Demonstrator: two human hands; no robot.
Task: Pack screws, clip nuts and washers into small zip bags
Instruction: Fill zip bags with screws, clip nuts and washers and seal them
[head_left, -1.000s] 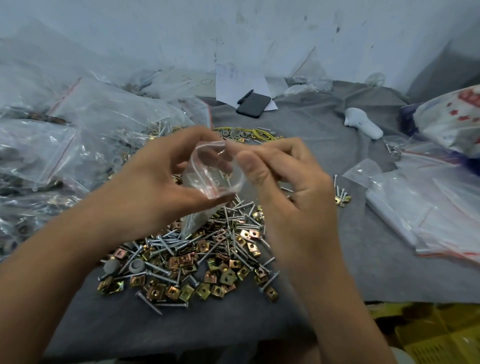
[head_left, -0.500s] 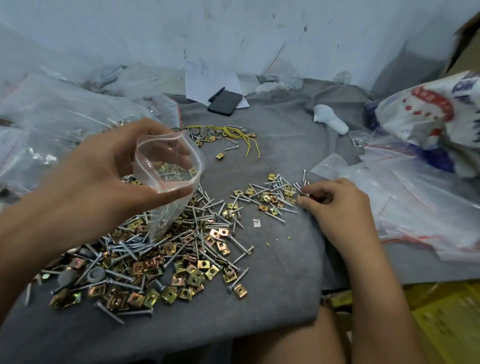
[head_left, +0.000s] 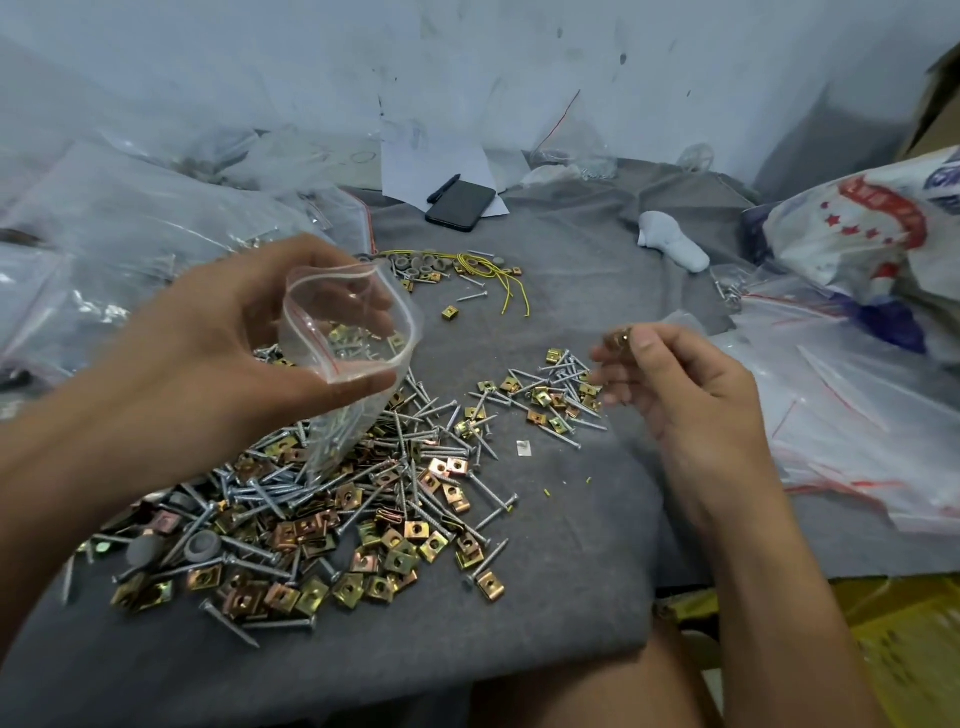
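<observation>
A person's right hand (head_left: 670, 384), which half a second earlier was down among the small cluster of screws and clip nuts (head_left: 550, 397) on the grey cloth (head_left: 571, 545), is now lifted clear of it with a brass-coloured clip nut (head_left: 621, 340) pinched between thumb and fingertips; what else the hand carries, if anything, cannot be told. The left hand (head_left: 234, 353) grips a small clear zip bag (head_left: 353, 338) by its sides, squeezing the red-striped mouth into a wide oval just above the far edge of the main heap of screws and clip nuts (head_left: 337, 499). The bag, to the left of the lifted nut and well apart from it, looks thin, crinkled and limp below the grip, its lower end hanging among the screws. By appearances the pick is done and the drop into the bag comes next.
</observation>
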